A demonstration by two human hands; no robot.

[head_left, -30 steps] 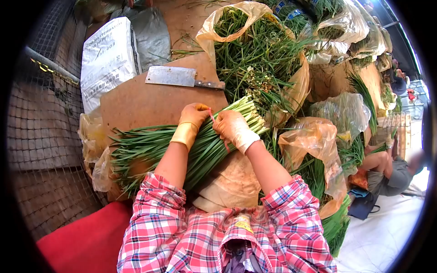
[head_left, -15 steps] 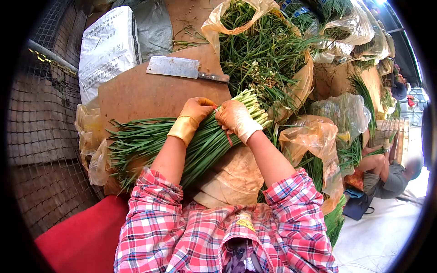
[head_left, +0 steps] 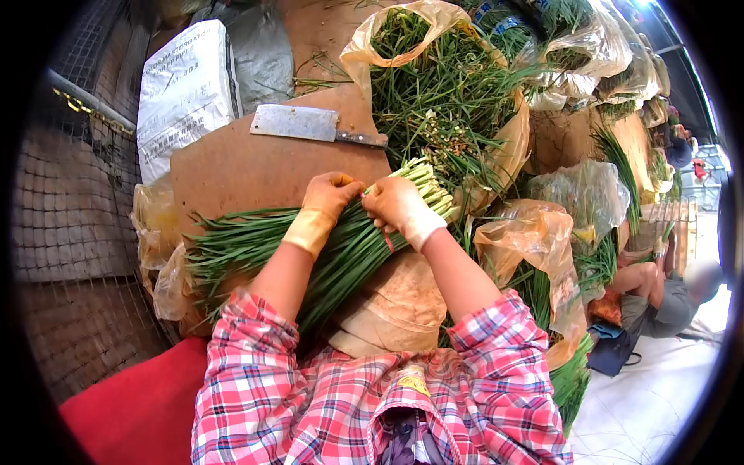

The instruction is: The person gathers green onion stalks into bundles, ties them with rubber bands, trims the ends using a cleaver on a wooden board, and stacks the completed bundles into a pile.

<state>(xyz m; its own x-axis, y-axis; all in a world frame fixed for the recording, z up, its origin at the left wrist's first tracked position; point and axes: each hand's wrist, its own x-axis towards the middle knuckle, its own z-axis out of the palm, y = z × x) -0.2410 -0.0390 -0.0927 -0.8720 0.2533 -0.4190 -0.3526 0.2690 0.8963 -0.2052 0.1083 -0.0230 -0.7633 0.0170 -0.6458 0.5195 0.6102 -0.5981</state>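
A large bundle of long green stalks (head_left: 256, 240) lies across the brown board (head_left: 225, 170), its pale cut ends toward the upper right. Both hands wear orange-tan gloves and meet over the bundle near the pale ends. My left hand (head_left: 327, 198) pinches a red tie; its fingers are closed. Just right of it, my right hand (head_left: 395, 205) is closed at the same tie. A red strip (head_left: 389, 242) of the tie shows below my right hand, around the bundle. The knot area between the fingertips is mostly hidden.
A cleaver (head_left: 298, 122) lies on the board above the hands. Beyond it stands an open plastic bag (head_left: 515, 147) of loose greens. A white printed sack (head_left: 186, 93) is at upper left, netting (head_left: 77, 209) at far left. Another person (head_left: 659, 298) sits at the right.
The fingertips have shifted slightly at the tie, and the red strip between them shows less than before. The bundle stays in place.
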